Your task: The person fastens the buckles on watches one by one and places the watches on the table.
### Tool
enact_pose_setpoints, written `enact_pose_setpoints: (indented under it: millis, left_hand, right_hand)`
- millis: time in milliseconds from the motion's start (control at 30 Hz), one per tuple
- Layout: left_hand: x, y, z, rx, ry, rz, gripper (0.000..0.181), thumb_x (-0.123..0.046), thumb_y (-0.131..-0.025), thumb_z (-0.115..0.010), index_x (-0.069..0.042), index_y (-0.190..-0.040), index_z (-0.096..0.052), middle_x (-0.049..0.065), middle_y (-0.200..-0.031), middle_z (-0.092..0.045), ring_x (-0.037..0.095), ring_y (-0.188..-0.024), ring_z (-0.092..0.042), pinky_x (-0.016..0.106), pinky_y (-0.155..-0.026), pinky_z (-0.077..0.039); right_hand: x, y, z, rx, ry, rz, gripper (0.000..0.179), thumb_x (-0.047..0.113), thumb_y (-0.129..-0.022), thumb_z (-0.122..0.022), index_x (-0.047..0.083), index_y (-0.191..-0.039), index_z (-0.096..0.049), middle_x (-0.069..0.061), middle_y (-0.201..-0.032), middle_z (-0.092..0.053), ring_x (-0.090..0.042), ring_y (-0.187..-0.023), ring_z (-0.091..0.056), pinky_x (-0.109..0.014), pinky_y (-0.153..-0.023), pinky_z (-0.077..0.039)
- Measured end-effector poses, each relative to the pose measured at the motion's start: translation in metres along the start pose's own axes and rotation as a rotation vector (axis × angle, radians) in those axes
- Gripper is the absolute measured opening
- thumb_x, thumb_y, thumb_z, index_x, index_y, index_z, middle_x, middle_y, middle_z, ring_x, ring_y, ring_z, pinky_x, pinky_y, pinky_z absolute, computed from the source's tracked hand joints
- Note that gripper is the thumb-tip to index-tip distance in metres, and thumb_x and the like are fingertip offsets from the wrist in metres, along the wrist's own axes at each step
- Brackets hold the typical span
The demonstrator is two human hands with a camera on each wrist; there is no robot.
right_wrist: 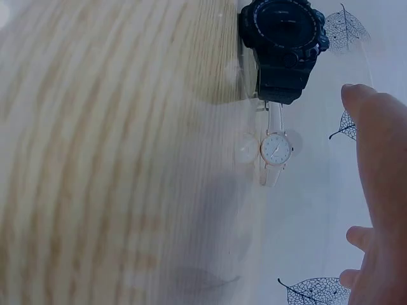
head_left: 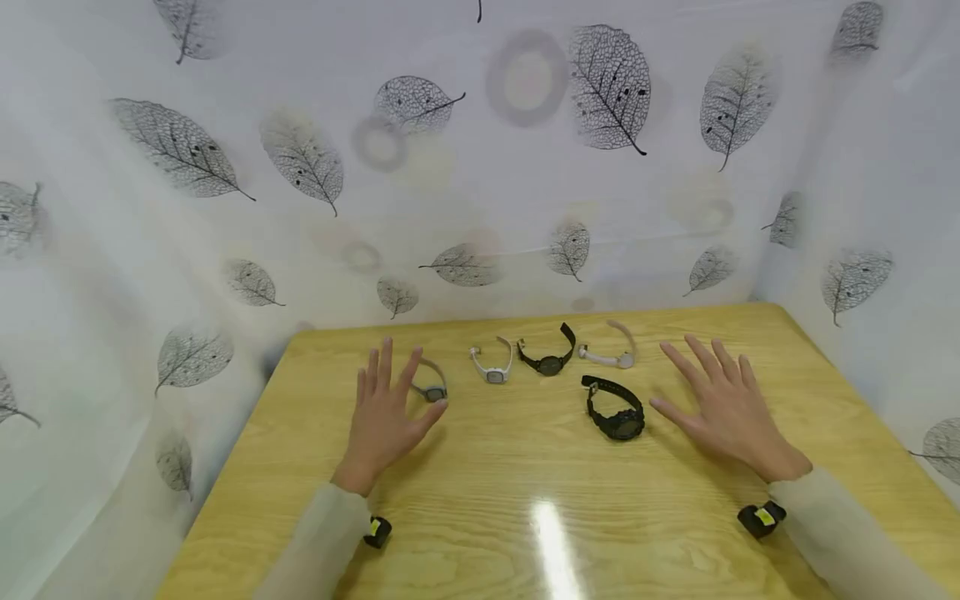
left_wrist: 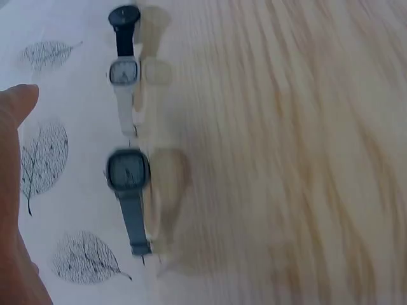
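Fingers spread, my left hand (head_left: pixel 386 425) hovers at the left by a grey wristwatch with a square face (head_left: pixel 434 392), partly covering its strap. My right hand (head_left: pixel 723 408) is likewise spread, holding nothing, to the right of a chunky black sports watch (head_left: pixel 625 424). Behind stand a white square-faced watch (head_left: pixel 495 376), a slim black watch (head_left: pixel 551 365) and a pale pink watch with a round dial (head_left: pixel 626 360). The left wrist view shows the grey watch (left_wrist: pixel 128 170) close up; the right wrist view shows the sports watch (right_wrist: pixel 285 25) and pink watch (right_wrist: pixel 276 149).
The watches are on a light wooden table (head_left: pixel 480 467), with a bright light reflection (head_left: pixel 553 542) near its front. A white curtain with leaf prints (head_left: pixel 480 192) hangs behind the table and along both sides. Black wrist devices (head_left: pixel 762 518) sit at both sleeves.
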State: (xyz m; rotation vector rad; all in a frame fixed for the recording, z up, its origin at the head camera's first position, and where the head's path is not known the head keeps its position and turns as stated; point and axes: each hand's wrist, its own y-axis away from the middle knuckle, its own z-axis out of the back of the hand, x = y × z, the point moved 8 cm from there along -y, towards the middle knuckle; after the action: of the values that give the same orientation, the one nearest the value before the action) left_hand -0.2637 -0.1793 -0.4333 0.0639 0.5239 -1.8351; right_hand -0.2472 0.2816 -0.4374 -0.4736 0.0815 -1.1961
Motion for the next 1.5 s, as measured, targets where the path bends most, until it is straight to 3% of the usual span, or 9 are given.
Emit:
enact_pose_setpoints:
  millis: [200,500,700,833,1033,1167,1267,1400,1500]
  left_hand:
    - [-0.032,-0.011,-0.012,0.004,0.052,-0.061,0.090,-0.063,-0.096,-0.060,-0.034,-0.166,-0.013,0.014,-0.172,0.004,0.037,-0.157,0.004,0.065,-0.123,-0.005]
    - [-0.087,-0.032,-0.034,-0.079,0.114,-0.192,0.087,-0.066,-0.095,-0.058,-0.032,-0.165,-0.021,0.021,-0.169,-0.013,0.045,-0.150,-0.024,0.070,-0.115,-0.029]
    - [-0.120,-0.041,-0.060,-0.026,0.126,-0.233,0.089,-0.063,-0.095,-0.062,-0.035,-0.166,-0.015,0.023,-0.167,-0.016,0.049,-0.143,-0.037,0.067,-0.112,-0.037]
    - [-0.142,-0.045,-0.073,0.038,0.171,-0.240,0.087,-0.063,-0.097,-0.060,-0.037,-0.166,-0.013,0.025,-0.161,-0.025,0.044,-0.126,-0.055,0.059,-0.093,-0.054]
    - [-0.166,-0.051,-0.097,0.199,0.325,-0.159,0.087,-0.066,-0.099,-0.054,-0.047,-0.163,0.002,0.016,-0.135,-0.046,0.018,-0.074,-0.059,0.031,-0.057,-0.051]
    - [-0.183,-0.053,-0.108,0.257,0.442,-0.138,0.089,-0.061,-0.100,-0.056,-0.050,-0.160,0.008,0.020,-0.132,-0.053,0.017,-0.073,-0.057,0.032,-0.059,-0.050]
    - [-0.192,-0.056,-0.115,0.268,0.509,-0.146,0.090,-0.055,-0.101,-0.058,-0.047,-0.161,0.009,0.018,-0.103,-0.065,0.016,-0.066,-0.055,0.032,-0.054,-0.048]
    - [-0.197,-0.058,-0.124,0.283,0.580,-0.106,0.092,-0.045,-0.103,-0.061,-0.044,-0.161,0.011,0.003,-0.057,-0.054,0.013,-0.044,-0.044,0.028,-0.041,-0.040]
    - [-0.200,-0.058,-0.129,0.299,0.653,-0.052,0.093,-0.037,-0.103,-0.063,-0.045,-0.161,0.009,-0.003,-0.048,-0.050,0.011,-0.035,-0.039,0.025,-0.036,-0.036]
  right_hand:
    - [0.003,-0.008,0.000,-0.003,-0.104,0.015,0.086,0.044,-0.092,-0.075,0.024,-0.163,-0.030,-0.026,-0.161,-0.031,-0.055,-0.146,-0.024,-0.076,-0.113,-0.020]
    - [0.006,-0.013,-0.008,0.042,-0.217,-0.009,0.082,0.040,-0.097,-0.072,0.024,-0.164,-0.028,-0.024,-0.159,-0.035,-0.054,-0.139,-0.034,-0.078,-0.102,-0.031]
    - [0.011,-0.015,-0.016,0.097,-0.285,-0.026,0.077,0.039,-0.100,-0.069,0.025,-0.164,-0.028,-0.023,-0.154,-0.041,-0.049,-0.132,-0.045,-0.075,-0.096,-0.041]
    - [0.013,-0.017,-0.026,0.148,-0.353,-0.034,0.078,0.038,-0.102,-0.067,0.024,-0.165,-0.023,-0.023,-0.144,-0.050,-0.036,-0.107,-0.063,-0.059,-0.084,-0.056]
    - [0.015,-0.022,-0.034,0.191,-0.439,-0.023,0.079,0.033,-0.102,-0.068,0.021,-0.165,-0.022,-0.019,-0.120,-0.063,-0.012,-0.079,-0.069,-0.037,-0.070,-0.060]
    - [0.014,-0.022,-0.035,0.188,-0.451,-0.028,0.077,0.031,-0.102,-0.068,0.020,-0.165,-0.025,-0.014,-0.111,-0.067,-0.010,-0.076,-0.069,-0.035,-0.067,-0.060]
    - [0.015,-0.024,-0.034,0.180,-0.456,-0.024,0.075,0.028,-0.102,-0.068,0.020,-0.164,-0.027,-0.008,-0.103,-0.068,-0.009,-0.073,-0.069,-0.033,-0.066,-0.059]
    - [0.016,-0.027,-0.034,0.159,-0.487,-0.024,0.067,0.025,-0.101,-0.070,0.015,-0.159,-0.038,-0.005,-0.095,-0.071,-0.010,-0.069,-0.070,-0.029,-0.062,-0.058]
    - [0.016,-0.026,-0.036,0.149,-0.532,-0.038,0.060,0.022,-0.100,-0.072,0.009,-0.153,-0.046,-0.005,-0.091,-0.072,-0.011,-0.066,-0.070,-0.028,-0.058,-0.057]
